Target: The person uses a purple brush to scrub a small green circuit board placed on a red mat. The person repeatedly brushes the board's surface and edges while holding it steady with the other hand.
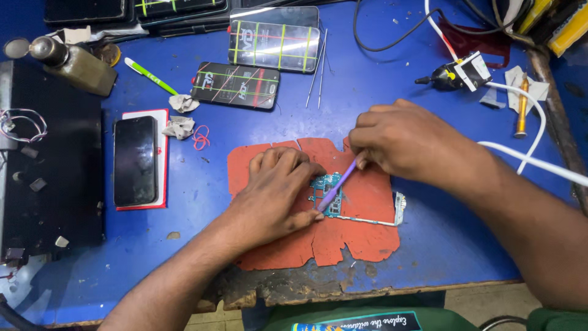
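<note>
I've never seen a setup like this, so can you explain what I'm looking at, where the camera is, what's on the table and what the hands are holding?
There is no machine here, only a person's two bare hands. The single picture comes from a camera worn on the person's head, looking down at a blue worktable.

In the middle lies a worn red mat. On it sits a small teal circuit board. The left hand rests on the board, pressing it to the mat. The right hand holds a thin purple tool whose tip meets the board.

Around them: a dark phone lying on a red-edged case at left, two packaged phone screens further back, tweezers, a green and white pen-like tool, a small metal bottle, white cables at right and a black box at far left.
</note>
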